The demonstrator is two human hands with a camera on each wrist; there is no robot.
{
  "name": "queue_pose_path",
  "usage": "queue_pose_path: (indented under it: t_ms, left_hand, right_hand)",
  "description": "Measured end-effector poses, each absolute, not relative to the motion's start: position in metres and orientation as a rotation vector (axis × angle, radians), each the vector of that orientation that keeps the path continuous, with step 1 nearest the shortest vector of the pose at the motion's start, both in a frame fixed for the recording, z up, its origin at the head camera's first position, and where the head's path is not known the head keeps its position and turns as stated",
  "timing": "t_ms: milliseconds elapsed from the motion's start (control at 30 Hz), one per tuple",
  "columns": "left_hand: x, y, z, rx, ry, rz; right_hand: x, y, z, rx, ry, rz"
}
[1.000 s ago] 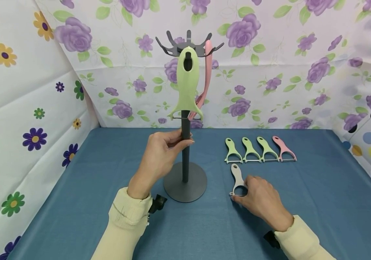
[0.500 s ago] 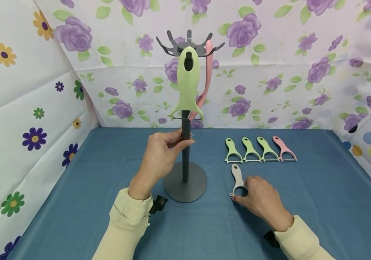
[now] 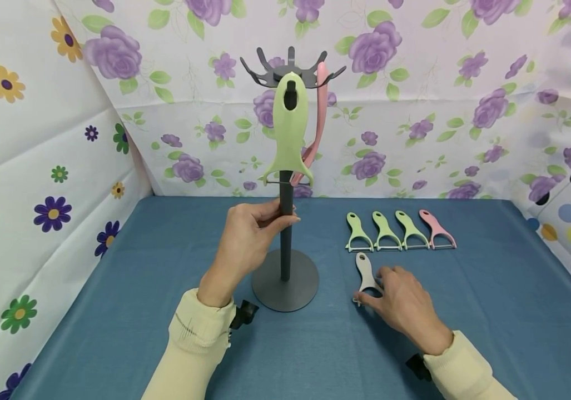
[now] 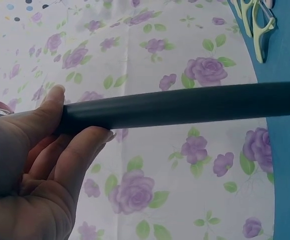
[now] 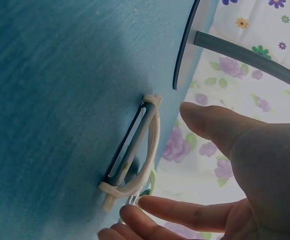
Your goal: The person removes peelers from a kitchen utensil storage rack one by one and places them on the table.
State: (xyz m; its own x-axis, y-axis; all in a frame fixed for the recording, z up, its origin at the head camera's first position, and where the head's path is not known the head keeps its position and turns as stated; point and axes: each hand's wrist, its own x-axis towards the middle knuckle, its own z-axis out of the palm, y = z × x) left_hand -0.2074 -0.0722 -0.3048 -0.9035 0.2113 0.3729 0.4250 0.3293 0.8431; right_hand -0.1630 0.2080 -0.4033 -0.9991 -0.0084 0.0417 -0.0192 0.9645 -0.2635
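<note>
My left hand grips the dark pole of a grey hook stand at mid height; the left wrist view shows thumb and fingers wrapped round the pole. A green peeler and a pink peeler hang from the stand's top hooks. My right hand lies on the blue cloth at the blade end of a white peeler. In the right wrist view the fingertips touch the white peeler while the thumb stays clear above it.
Three green peelers and one pink peeler lie in a row behind my right hand. The stand's round base sits mid-table on the blue cloth. Flowered sheets wall in the left, back and right sides.
My right hand has crept slightly forward over the white peeler's blade end. The left hand and the stand have not moved.
</note>
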Motion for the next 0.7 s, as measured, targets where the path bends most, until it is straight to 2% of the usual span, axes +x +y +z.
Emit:
queue_pose_path:
  t_ms: [433, 700]
  left_hand:
    - [-0.207, -0.071, -0.305, -0.574, -2.351, -1.631]
    - [-0.207, -0.069, -0.305, -0.545, -2.333, -1.631]
  right_hand:
    - [-0.166, 0.206, -0.385, 0.062, -2.895, 0.572]
    - [-0.167, 0.202, -0.373, 0.199, -2.711, 0.693]
